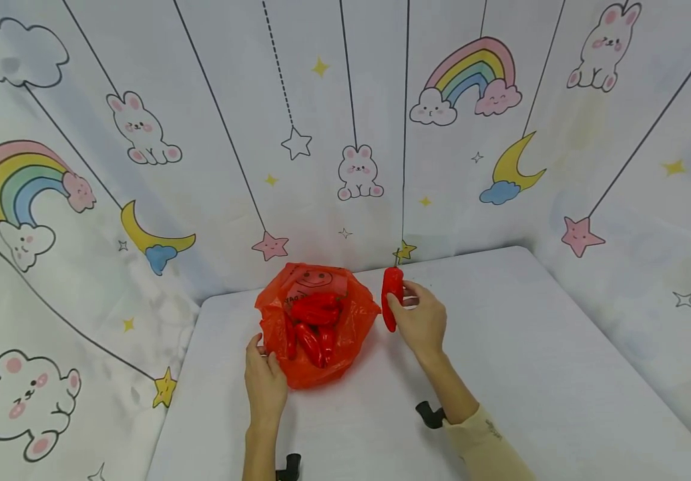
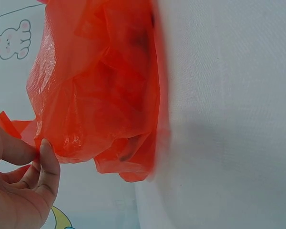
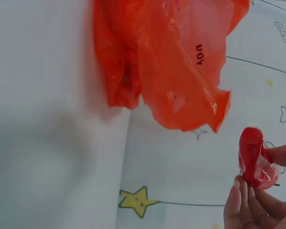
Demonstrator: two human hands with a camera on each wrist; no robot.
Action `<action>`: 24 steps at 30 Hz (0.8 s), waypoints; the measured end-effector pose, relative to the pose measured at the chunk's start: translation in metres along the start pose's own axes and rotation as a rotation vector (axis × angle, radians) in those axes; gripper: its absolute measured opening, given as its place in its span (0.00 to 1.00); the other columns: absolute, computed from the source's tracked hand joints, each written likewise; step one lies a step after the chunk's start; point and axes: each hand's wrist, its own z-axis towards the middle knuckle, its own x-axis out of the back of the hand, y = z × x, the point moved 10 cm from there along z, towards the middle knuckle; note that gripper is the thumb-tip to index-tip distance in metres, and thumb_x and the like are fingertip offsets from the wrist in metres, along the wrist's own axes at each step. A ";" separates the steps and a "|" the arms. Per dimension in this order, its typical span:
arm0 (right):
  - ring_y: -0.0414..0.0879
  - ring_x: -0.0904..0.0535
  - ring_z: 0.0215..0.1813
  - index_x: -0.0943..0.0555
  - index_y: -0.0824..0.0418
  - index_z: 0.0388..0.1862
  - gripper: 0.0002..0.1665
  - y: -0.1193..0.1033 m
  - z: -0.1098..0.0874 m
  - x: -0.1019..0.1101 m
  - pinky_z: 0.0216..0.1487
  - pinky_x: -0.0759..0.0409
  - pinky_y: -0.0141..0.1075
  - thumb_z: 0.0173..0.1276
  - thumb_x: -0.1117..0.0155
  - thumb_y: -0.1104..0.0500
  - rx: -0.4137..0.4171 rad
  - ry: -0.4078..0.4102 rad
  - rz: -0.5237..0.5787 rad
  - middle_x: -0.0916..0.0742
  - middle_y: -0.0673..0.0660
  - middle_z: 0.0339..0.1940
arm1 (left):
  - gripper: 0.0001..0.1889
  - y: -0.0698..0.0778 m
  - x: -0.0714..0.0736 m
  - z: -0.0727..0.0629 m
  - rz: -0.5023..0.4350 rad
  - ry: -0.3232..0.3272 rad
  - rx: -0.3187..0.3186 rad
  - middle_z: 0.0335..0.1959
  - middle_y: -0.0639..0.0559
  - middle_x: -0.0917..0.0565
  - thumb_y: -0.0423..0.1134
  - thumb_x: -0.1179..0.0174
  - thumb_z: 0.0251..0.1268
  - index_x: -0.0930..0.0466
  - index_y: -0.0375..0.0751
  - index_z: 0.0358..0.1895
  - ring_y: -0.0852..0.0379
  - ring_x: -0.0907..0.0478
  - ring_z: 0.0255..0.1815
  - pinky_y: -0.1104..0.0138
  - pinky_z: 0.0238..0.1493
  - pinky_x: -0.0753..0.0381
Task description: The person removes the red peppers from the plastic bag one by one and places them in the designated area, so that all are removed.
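Observation:
An open red plastic bag [image 1: 355, 327] with a printed smiling face stands near the back of the table. Several glossy red peppers [image 1: 315, 310] lie inside it. At the bag's left edge, my left hand [image 1: 266, 384] pinches the thin plastic between thumb and fingers, as the left wrist view shows at the bag's rim [image 2: 62, 133]. To the right of the bag, my right hand [image 1: 423, 324] holds one long red pepper [image 1: 390, 287] between thumb and fingers. That pepper is upright, stem at the top, raised beside the bag's right edge.
The white tabletop [image 1: 531, 374] stretches out on both sides of the bag. Behind it and to the sides hang white sheets [image 1: 225, 120] printed with rabbits, rainbows and stars. A black bracket [image 1: 429, 415] sits at the right wrist and another black bracket [image 1: 290, 467] at the left.

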 end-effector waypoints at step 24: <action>0.55 0.12 0.41 0.14 0.63 0.58 0.24 0.043 0.014 0.017 0.40 0.13 0.53 0.70 0.28 0.50 -0.072 0.029 -0.054 0.09 0.60 0.42 | 0.25 -0.002 0.000 0.001 -0.005 -0.009 0.009 0.52 0.35 0.24 0.25 0.49 0.77 0.39 0.29 0.74 0.42 0.24 0.50 0.49 0.53 0.19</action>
